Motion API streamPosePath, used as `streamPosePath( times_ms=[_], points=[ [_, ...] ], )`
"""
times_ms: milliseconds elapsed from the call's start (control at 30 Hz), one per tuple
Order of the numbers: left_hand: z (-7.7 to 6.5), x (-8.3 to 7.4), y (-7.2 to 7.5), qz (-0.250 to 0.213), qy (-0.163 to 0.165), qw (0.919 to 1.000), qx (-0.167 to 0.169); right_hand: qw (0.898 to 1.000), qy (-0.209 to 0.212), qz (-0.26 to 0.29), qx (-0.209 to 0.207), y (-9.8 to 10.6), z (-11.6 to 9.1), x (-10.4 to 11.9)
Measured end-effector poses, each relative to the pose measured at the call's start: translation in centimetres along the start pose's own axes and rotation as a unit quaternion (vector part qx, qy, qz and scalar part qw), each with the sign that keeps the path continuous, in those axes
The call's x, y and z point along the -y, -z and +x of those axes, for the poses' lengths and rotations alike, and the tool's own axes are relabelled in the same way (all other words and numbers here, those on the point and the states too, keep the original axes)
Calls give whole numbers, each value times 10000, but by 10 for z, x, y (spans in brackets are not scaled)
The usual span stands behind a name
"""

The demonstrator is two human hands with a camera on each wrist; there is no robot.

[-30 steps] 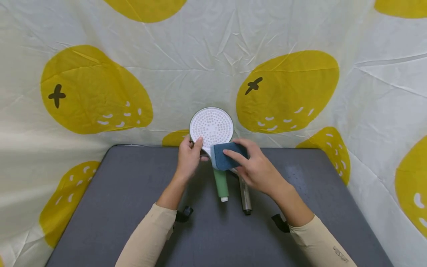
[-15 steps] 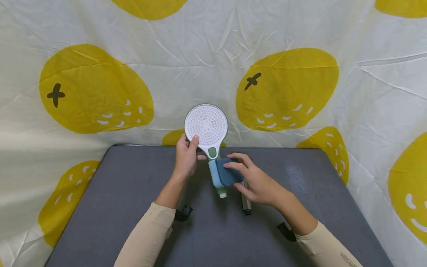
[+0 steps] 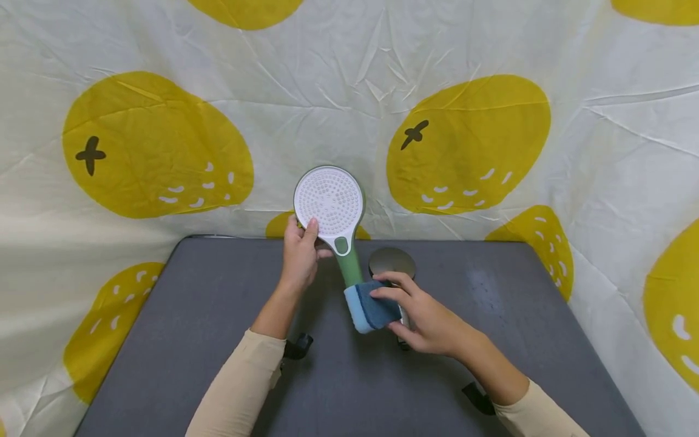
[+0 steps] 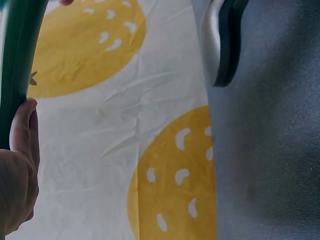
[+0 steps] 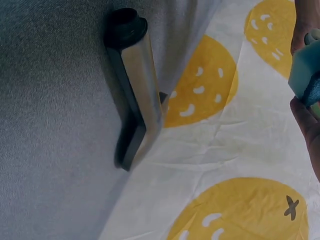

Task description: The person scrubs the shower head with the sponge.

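A green hand shower [image 3: 329, 200] with a white, nozzle-dotted face tilts above the table, its face toward the head camera. My left hand [image 3: 299, 255] grips the lower left edge of its round head, thumb on the white face. Against the lower end of the green handle lies a two-layer sponge [image 3: 377, 305], light blue on one side and dark blue on the other. My right hand [image 3: 426, 315] pinches this sponge between thumb and fingers. The handle's tip is hidden behind it. In the left wrist view, the green back [image 4: 17, 60] of the shower fills the upper left corner.
A second hand shower [image 3: 392, 261], silver and dark, lies on the grey table [image 3: 218, 315] behind the right hand. Its handle shows fully in the right wrist view [image 5: 142, 80]. A white curtain [image 3: 322, 79] with yellow lemon prints hangs behind the table's far edge.
The sponge in my right hand has slid down from the shower's neck to the handle's lower end. My left hand has shifted the shower slightly left and up, uncovering the second shower's head.
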State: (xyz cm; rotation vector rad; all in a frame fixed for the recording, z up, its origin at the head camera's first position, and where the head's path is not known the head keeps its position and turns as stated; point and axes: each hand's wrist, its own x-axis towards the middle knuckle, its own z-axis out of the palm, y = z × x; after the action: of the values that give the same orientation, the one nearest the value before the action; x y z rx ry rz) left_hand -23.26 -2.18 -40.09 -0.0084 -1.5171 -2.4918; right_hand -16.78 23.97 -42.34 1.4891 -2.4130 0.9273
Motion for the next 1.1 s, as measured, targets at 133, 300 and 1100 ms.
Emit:
streamPosePath(
  times_ms=[133, 300, 1100],
  points=[
    [0, 0, 0, -82, 53, 9999, 76, 9998, -63, 114, -122, -1, 8, -4],
    [-2, 1, 0, -42, 226, 9995, 199, 9986, 74, 74, -516, -2, 24, -12],
    [-12, -1, -10, 42, 265, 9989, 375, 9867, 449, -492, -1482, -3, 42, -14]
  ],
)
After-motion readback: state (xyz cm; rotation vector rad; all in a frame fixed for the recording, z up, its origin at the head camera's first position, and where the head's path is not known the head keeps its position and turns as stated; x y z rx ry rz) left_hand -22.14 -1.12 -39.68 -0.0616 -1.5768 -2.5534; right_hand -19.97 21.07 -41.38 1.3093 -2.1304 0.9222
